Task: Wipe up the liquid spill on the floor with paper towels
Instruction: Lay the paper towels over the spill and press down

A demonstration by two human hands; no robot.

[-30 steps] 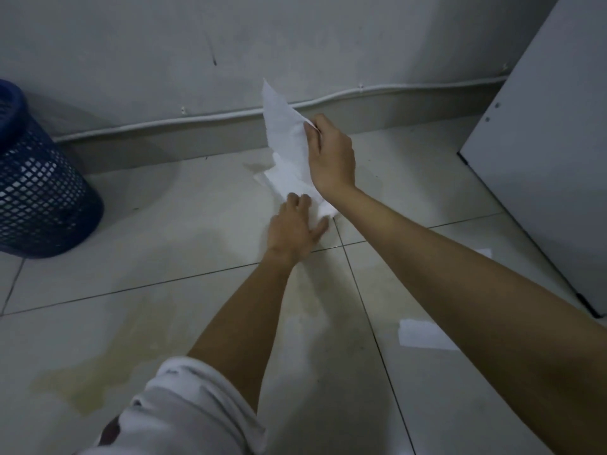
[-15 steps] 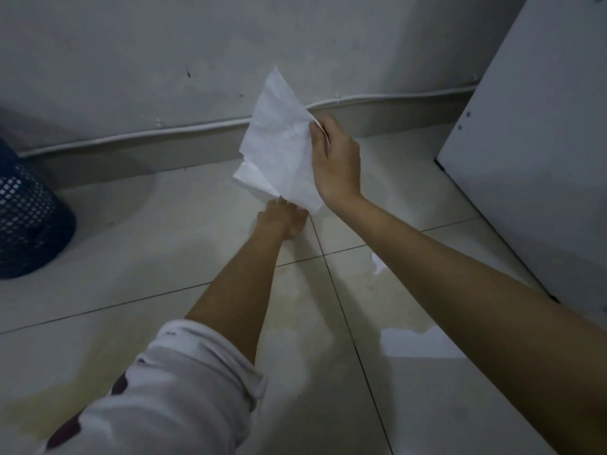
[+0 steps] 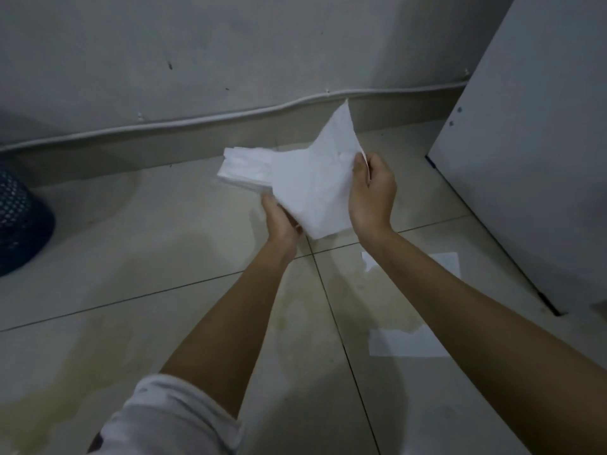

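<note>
Tiled floor (image 3: 138,264), yellowish spill (image 3: 387,300) lower frame. Left hand (image 3: 279,221) grips paper-towel stack (image 3: 244,170); right hand (image 3: 372,192) pinches top sheet (image 3: 315,182), likely peeling it for wiping.

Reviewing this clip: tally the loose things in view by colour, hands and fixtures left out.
White: 4. The paper towel stack held by the left hand, the single paper towel pinched by the right hand, and two paper towels flat on the floor, the near one and the far one.
Dark blue: 1. The mesh basket.
Total: 5

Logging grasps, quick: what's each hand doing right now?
Left hand: holds the paper towel stack from below.
Right hand: pinches the top sheet.
</note>
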